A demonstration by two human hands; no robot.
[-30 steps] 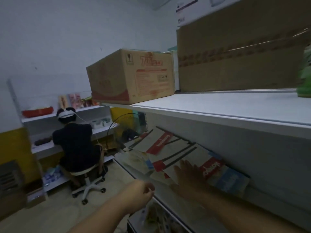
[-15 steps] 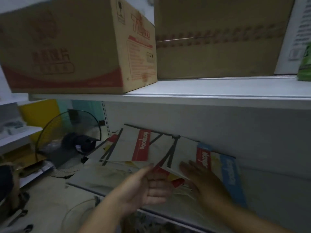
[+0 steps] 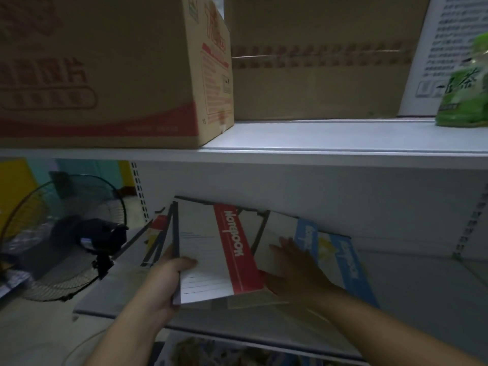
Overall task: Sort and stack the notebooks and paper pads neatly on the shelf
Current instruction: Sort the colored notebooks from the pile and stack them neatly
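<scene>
A white notebook with a red "Notebook" band (image 3: 211, 249) lies on the lower shelf (image 3: 409, 299). My left hand (image 3: 165, 281) grips its left edge, thumb on the cover. Under it, more black-spined notebooks (image 3: 158, 233) fan out to the left. To the right lies another white notebook (image 3: 274, 239), and my right hand (image 3: 295, 270) rests flat on it, fingers spread. A blue-covered pad (image 3: 343, 262) sits further right, partly under that hand.
The upper shelf (image 3: 330, 138) holds a red-and-tan carton (image 3: 105, 70), a plain brown carton (image 3: 317, 62) and a green packet (image 3: 464, 93). A black fan (image 3: 66, 233) stands left of the shelf. More goods show dimly on the shelf below.
My view swung from the room to the shelf. My left hand reached in and took hold of the red-banded notebook. My right hand stayed flat on the notebooks.
</scene>
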